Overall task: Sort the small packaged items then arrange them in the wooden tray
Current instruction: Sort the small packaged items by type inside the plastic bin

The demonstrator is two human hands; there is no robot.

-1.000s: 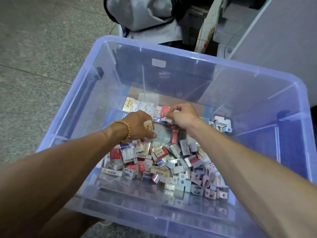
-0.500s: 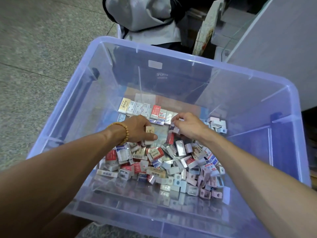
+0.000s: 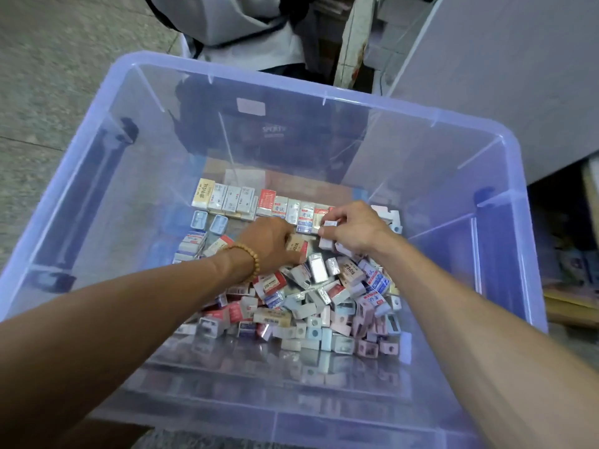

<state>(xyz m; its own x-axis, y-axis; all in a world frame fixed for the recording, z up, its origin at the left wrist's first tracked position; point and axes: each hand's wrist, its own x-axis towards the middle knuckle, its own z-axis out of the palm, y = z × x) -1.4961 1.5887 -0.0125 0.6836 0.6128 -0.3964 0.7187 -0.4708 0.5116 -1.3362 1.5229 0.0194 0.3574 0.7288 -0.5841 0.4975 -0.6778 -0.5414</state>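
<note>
L hand [image 3: 270,243] holds a tan eraser pack [image 3: 296,247], R hand [image 3: 353,228] pinches a small white pack [image 3: 330,224] by bin's [image 3: 291,77] back row; light, stiff, prob slippery, so grab short sides.

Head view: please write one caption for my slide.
Both hands sort small packaged items inside a clear bin.

A grey speckled stone floor [image 3: 64,92] fills the left side, crossed by a thin dark seam. At the top sits a grey and white bag [image 3: 240,24] with black trim. Beside it, to the right, a cream board [image 3: 355,37] leans upright. A large pale grey panel [image 3: 518,76] slants across the upper right corner. Below it, in shadow, are blurred shelves [image 3: 570,264] holding colourful goods.
</note>
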